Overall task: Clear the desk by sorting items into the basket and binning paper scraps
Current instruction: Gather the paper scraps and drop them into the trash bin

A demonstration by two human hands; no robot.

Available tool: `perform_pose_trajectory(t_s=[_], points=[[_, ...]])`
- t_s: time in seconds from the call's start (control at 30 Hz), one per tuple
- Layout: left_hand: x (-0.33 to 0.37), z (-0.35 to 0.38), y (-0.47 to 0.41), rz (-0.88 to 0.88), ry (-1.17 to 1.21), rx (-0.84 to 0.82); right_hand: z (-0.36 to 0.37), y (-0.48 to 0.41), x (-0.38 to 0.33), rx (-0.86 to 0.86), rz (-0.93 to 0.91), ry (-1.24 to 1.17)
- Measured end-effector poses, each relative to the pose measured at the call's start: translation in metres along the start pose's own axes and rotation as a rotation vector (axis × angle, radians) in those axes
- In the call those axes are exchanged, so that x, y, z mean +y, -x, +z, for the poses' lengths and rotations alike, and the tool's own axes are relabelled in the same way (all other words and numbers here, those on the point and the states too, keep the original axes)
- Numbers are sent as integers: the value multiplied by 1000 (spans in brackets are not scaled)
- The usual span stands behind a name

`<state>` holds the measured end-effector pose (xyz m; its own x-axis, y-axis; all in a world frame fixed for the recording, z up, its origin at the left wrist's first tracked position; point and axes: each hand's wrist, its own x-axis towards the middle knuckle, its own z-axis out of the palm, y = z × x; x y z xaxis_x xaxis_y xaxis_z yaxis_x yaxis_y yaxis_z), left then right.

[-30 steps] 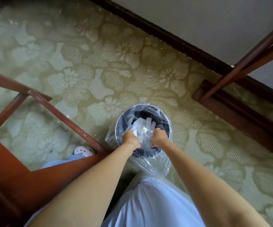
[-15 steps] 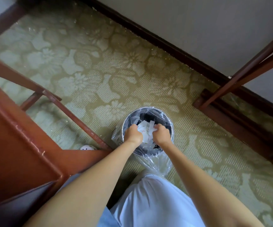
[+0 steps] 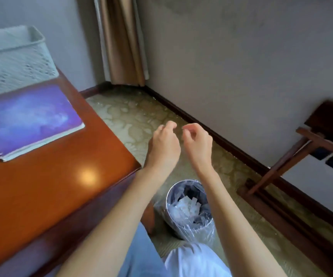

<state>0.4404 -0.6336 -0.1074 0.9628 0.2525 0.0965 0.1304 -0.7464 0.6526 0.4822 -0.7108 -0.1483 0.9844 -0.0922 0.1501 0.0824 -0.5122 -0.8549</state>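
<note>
Both hands have come up out of the bin (image 3: 189, 208) since half a second ago, when they were pressed down on the scraps (image 3: 186, 206) at its mouth; the view has lifted too, so the desk (image 3: 61, 176) and wall now show. Those scraps lie heaped inside the bin, white against its dark liner, with the clear bag crumpled over the rim.

Between the desk's right edge and the dark skirting along the wall runs an open strip of patterned carpet (image 3: 133, 120), and both hands hang in the air above it, beyond the desk's near corner. A wooden rack (image 3: 293, 156) stands against the wall at right, well apart from the bin. A curtain (image 3: 121, 41) fills the far corner.

My left hand (image 3: 163, 148) is loosely curled, fingers half bent, holding nothing and touching nothing. My right hand (image 3: 198, 145) is just beside it, not touching, likewise slack, thumb and forefinger near each other with nothing visible between them.

On the desk a purple notebook (image 3: 35, 118) lies flat, its corner near the desk's right edge. Behind it stands the white mesh basket (image 3: 15, 62), blurred; what it holds cannot be seen.
</note>
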Motion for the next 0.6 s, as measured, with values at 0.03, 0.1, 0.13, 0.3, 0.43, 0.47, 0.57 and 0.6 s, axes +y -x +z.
perform_pose_trajectory(t_s=[0.03,0.1,0.13,0.3,0.43,0.47,0.57,0.6], points=[[-2,-24,6,3,3,59,3,7,-21,5,-52,-20],[-15,-70,21,-5,-8,158,13,26,-61,-5,-168,-56],[-24,-91,30,-19,-17,202,21,36,-80,-18,-230,-71],[-99,-181,86,-191,-98,386,81,106,-154,-225,-456,-74],[-166,-237,138,-405,-150,421,141,167,-192,-524,-605,-51],[-182,-247,149,-464,-171,420,154,180,-199,-582,-632,-50],[-221,-269,173,-637,-219,364,189,203,-215,-698,-713,-9],[-232,-273,177,-678,-231,325,199,205,-218,-734,-730,28]])
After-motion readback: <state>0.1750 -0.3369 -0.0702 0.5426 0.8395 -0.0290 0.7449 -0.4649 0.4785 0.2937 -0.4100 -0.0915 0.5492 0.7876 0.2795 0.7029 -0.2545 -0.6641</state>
